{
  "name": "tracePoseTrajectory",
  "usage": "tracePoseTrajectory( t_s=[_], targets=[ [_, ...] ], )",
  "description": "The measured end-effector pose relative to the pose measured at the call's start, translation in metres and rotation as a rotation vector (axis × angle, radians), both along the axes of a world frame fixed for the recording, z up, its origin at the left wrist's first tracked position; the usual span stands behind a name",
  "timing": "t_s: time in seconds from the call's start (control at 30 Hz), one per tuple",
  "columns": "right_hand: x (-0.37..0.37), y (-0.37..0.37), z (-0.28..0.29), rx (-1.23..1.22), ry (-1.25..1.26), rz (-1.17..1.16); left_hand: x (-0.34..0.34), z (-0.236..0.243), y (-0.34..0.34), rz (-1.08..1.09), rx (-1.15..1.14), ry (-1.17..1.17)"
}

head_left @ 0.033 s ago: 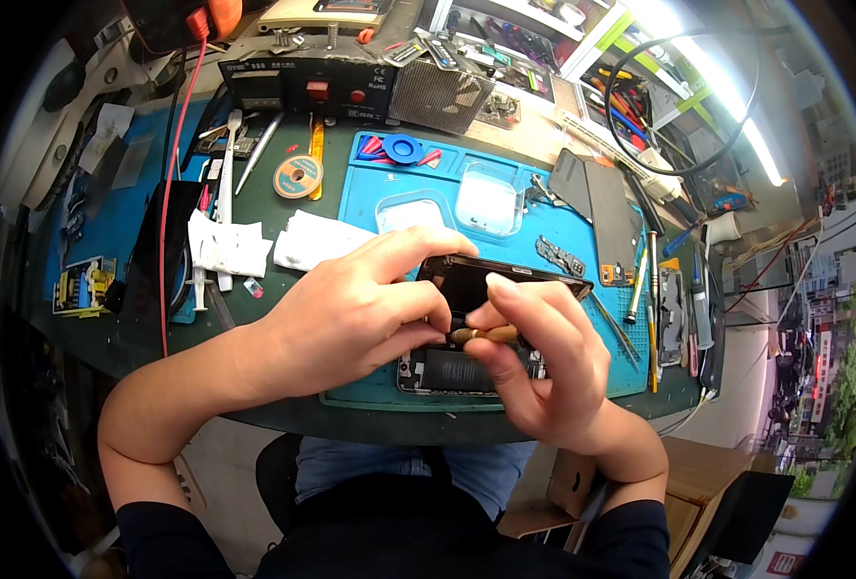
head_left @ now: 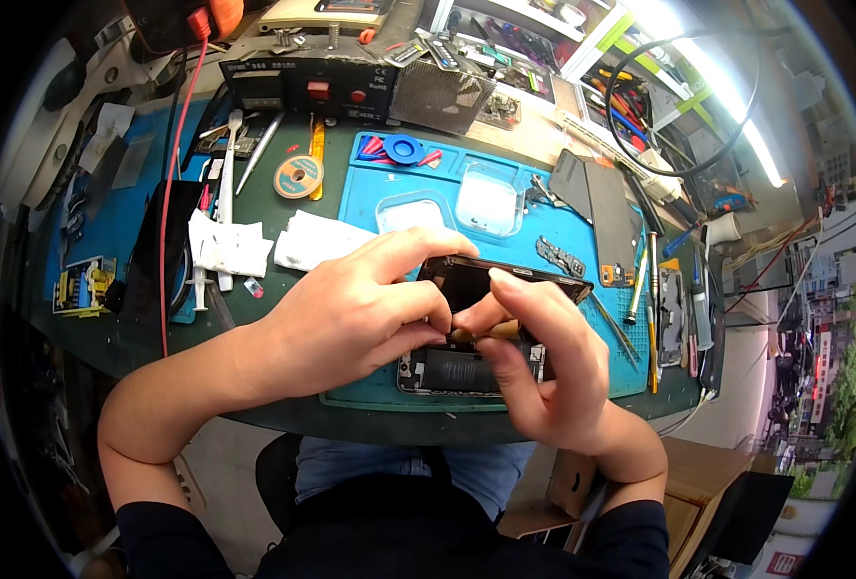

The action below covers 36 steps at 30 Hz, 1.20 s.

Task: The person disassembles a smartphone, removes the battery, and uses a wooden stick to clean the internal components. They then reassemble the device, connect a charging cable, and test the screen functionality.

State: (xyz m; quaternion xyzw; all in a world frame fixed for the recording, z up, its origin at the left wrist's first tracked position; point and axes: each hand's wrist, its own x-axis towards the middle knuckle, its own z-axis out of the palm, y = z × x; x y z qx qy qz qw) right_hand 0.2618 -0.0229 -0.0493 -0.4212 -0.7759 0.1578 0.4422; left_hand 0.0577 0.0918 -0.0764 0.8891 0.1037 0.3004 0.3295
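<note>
An opened phone lies on the blue mat, its battery and inner parts showing. Its dark screen stands raised along the far side. My left hand is closed at the screen's left end, index finger on the top edge, thumb and another finger bent together lower down. My right hand pinches a short brown tool handle between thumb and fingers, low over the phone's far edge. The tool's tip is hidden by the fingers, so its exact kind does not show.
On the blue mat stand clear plastic trays and a black phone part. Tweezers and screwdrivers lie right. White wipes, a solder wire spool and a red cable are left. A black powered box stands behind.
The fingers of my right hand have shifted slightly left along the brown handle and cover more of it. My left hand and the phone stay in place.
</note>
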Motion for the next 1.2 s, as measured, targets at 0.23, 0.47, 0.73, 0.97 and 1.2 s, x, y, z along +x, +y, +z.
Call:
tracePoseTrajectory(
  t_s=[0.23,0.47,0.73,0.97,1.2],
  targets=[
    [0.006,0.000,-0.003,0.063,-0.115,-0.009,-0.002,0.001,0.000,0.003,0.022,0.028],
    [0.001,0.003,-0.003,0.086,-0.046,-0.018,-0.001,0.000,0.000,0.012,0.035,0.018],
    [0.005,-0.001,0.001,0.068,-0.014,0.015,-0.001,-0.001,0.000,-0.009,0.005,0.035],
    [0.005,0.000,-0.014,0.179,0.138,-0.031,-0.001,0.002,-0.001,-0.015,-0.001,0.030],
    [0.005,-0.008,-0.009,-0.028,0.021,-0.039,-0.003,0.006,-0.001,0.000,-0.050,0.074]
  ],
)
